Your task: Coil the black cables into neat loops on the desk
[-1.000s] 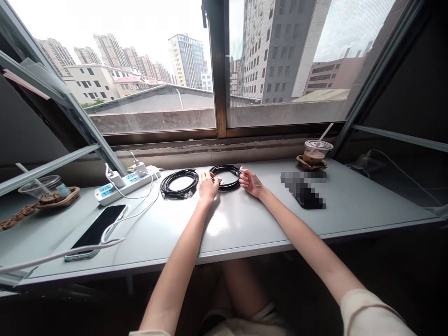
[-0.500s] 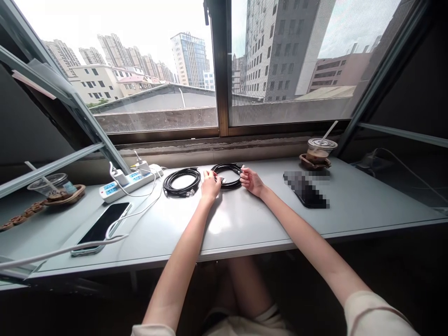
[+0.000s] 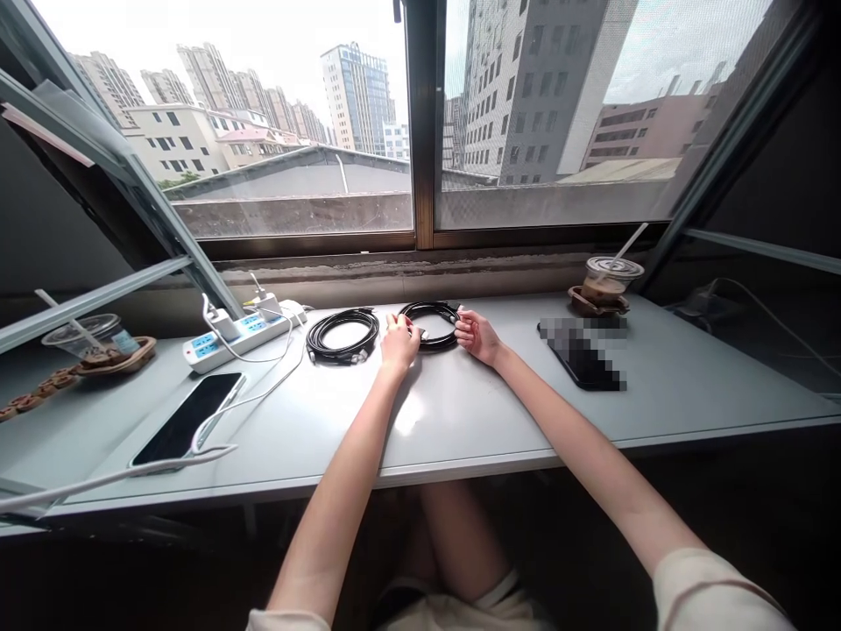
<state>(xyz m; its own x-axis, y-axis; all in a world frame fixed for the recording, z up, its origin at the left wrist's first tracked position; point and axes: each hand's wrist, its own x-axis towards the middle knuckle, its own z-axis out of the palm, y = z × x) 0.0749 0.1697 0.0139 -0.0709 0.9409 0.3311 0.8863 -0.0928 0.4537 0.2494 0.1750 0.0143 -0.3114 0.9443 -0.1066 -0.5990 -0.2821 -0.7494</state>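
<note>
Two coils of black cable lie side by side on the light table. My left hand [image 3: 398, 344] is closed at the left side of the right coil [image 3: 430, 307], with a connector end showing by its fingertips. At that coil's right side, my right hand [image 3: 478, 336] has its fingers curled round the cable near another connector end. The left coil [image 3: 315, 340] rests just left of my left hand, untouched, its connectors at its lower edge.
A power strip [image 3: 197, 352] with chargers and white cords stands on the left, near a phone [image 3: 190, 421] and a cup [image 3: 85, 333]. To the right are a dark, pixelated phone [image 3: 584, 364] and an iced drink [image 3: 608, 276]. The table's front edge [image 3: 460, 469] is near me.
The view has shifted slightly. Both hands keep nearly the same places at the right coil, and neither coil has visibly moved on the table.
</note>
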